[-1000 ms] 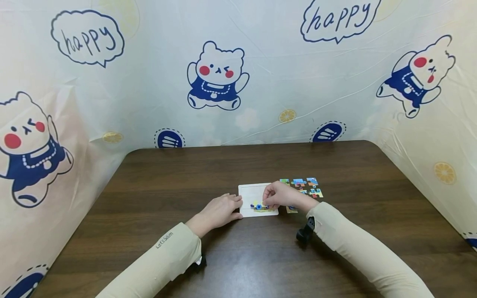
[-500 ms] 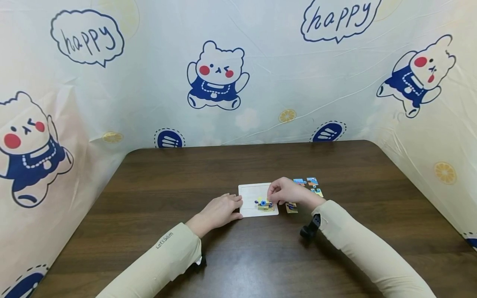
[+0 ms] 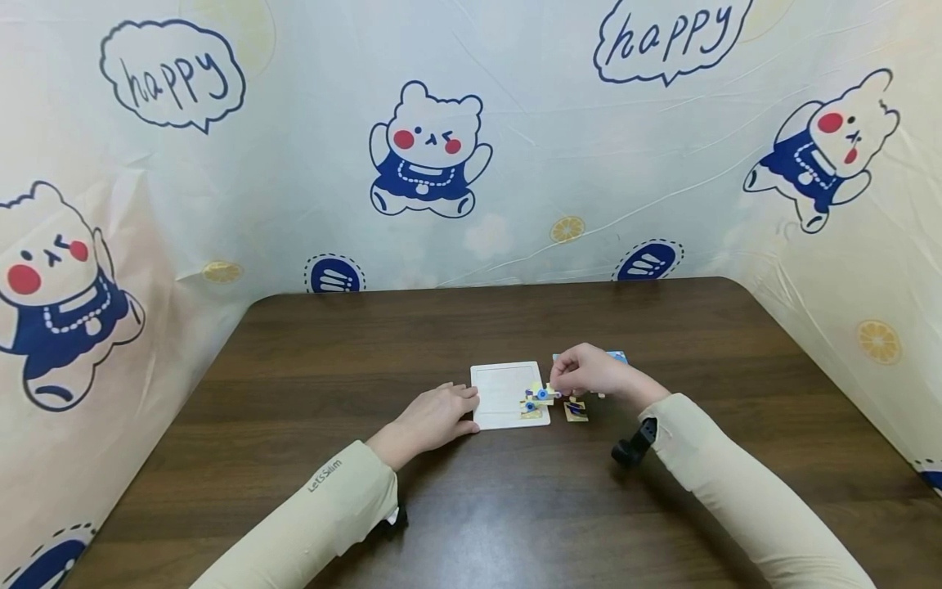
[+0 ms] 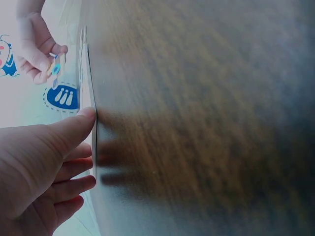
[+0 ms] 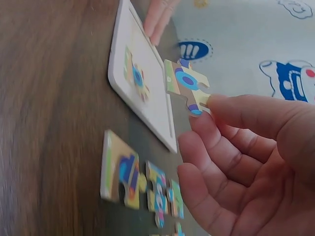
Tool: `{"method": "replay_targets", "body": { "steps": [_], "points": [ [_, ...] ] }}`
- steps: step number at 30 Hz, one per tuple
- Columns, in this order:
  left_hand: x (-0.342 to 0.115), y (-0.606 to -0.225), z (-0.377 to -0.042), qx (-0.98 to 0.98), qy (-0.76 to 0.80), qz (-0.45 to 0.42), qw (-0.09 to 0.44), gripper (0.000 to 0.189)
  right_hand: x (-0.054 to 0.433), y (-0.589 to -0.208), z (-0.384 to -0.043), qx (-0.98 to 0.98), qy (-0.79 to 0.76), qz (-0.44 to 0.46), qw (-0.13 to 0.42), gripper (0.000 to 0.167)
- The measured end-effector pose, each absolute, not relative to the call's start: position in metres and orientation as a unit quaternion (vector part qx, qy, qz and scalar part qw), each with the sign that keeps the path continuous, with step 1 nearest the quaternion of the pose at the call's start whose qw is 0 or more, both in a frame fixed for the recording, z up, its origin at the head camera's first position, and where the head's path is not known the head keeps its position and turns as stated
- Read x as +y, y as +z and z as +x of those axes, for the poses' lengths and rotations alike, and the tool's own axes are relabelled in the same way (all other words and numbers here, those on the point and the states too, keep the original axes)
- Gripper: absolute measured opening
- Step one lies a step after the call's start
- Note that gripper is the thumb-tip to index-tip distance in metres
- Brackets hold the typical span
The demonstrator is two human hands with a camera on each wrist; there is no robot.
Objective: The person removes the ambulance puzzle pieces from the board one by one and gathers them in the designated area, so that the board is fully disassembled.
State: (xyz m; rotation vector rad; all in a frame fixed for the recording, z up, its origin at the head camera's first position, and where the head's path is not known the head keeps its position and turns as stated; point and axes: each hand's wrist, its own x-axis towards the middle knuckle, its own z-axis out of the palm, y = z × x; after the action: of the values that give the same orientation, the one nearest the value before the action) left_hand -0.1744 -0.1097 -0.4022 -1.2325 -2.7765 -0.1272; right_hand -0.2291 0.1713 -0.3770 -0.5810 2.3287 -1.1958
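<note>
A white puzzle tray (image 3: 496, 384) lies on the table with one jigsaw piece (image 5: 138, 77) at its right front corner. My left hand (image 3: 434, 415) rests at the tray's left edge, its thumb (image 4: 81, 123) and fingertips touching the rim. Between thumb and index finger, my right hand (image 3: 589, 370) pinches a second jigsaw piece (image 5: 187, 81) by one edge. This piece is yellowish with a blue-purple round print and hangs above the tray's right edge. The other fingers of the right hand are loosely bent beneath.
Several loose jigsaw pieces lie on the table right of the tray, including a yellow and purple one (image 3: 576, 411) nearest me. The right hand partly covers the others in the head view. A printed curtain (image 3: 515, 245) stands behind the brown wooden table (image 3: 353, 343).
My right hand has moved to the right and away from me with the pinched jigsaw piece, uncovering the piece in the tray. My left hand has stayed in place.
</note>
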Motion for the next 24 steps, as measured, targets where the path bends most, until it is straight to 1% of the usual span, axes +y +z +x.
{"method": "replay_targets", "body": {
  "steps": [8,16,24],
  "points": [
    [-0.110,-0.402,-0.174,-0.911,-0.041,-0.407,0.054,0.022,0.195,-0.373,-0.230,0.858,-0.414,-0.196,0.234,0.010],
    [-0.110,-0.403,-0.174,-0.912,-0.042,-0.404,0.048,0.021,0.218,-0.374,-0.232,0.856,-0.413,-0.191,0.244,0.011],
    [-0.109,-0.402,-0.175,-0.911,-0.042,-0.408,0.054,0.021,0.238,-0.375,-0.233,0.864,-0.406,-0.169,0.246,0.012]
  ]
}}
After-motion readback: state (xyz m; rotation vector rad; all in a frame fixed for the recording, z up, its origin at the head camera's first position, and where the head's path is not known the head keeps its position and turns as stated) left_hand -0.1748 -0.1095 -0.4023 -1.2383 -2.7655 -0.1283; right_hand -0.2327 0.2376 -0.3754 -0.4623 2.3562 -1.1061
